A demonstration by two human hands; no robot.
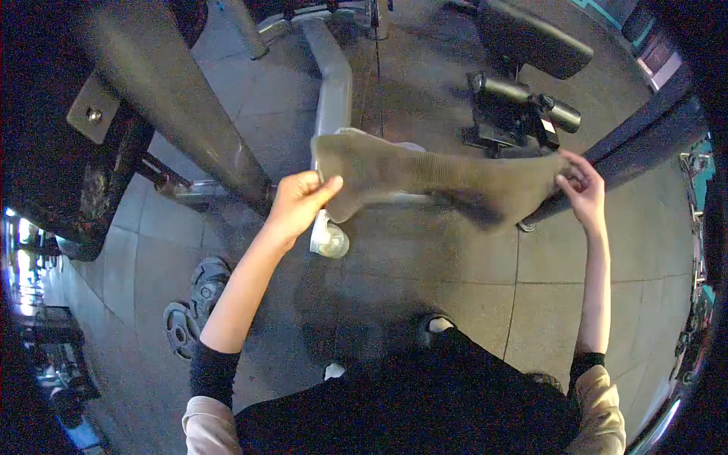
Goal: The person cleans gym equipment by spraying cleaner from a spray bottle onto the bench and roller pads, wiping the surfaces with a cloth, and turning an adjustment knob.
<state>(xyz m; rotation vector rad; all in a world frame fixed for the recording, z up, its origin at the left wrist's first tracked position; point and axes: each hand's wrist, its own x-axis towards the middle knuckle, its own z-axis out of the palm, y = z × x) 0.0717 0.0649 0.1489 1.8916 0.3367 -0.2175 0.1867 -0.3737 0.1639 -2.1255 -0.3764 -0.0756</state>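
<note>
A grey-brown cloth (432,176) with a ribbed-looking middle stretches sideways between my two hands in the head view. My left hand (299,201) pinches its left end, thumb on top. At the right end, the fingers of my right hand (582,186) are closed on the cloth's edge. The right part sags and is slightly blurred. Behind the cloth runs a silver machine frame (334,98), partly hidden by it. A pale rounded piece (329,241) shows just below my left hand; what it belongs to is unclear.
A thick dark machine post (167,91) slants down at the left. Weight plates (208,284) are at lower left. A black padded bench (535,38) with rollers (504,87) stands at upper right. A dark beam (644,136) lies beyond my right hand. Tiled floor (425,303) lies below.
</note>
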